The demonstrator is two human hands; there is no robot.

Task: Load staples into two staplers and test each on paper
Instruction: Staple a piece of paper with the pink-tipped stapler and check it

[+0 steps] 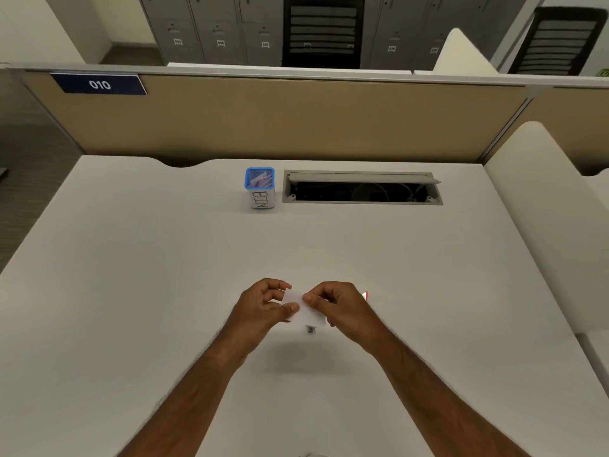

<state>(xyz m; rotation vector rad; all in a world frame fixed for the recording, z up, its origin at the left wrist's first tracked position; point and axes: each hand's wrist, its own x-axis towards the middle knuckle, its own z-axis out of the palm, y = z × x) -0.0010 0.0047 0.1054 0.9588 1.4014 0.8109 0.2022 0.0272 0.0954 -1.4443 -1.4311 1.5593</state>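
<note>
Both hands meet above the middle of the white desk. A small white piece of paper is pinched between them: my left hand grips its left edge and my right hand grips its top right. A small dark metal object shows just below the paper; what it is cannot be made out. A sliver of pink and white peeks out behind my right hand. No whole stapler is visible.
A blue-rimmed cup labelled BIN, holding paper scraps, stands at the back centre. Right of it is an open cable hatch set in the desk. A tan partition walls the far edge.
</note>
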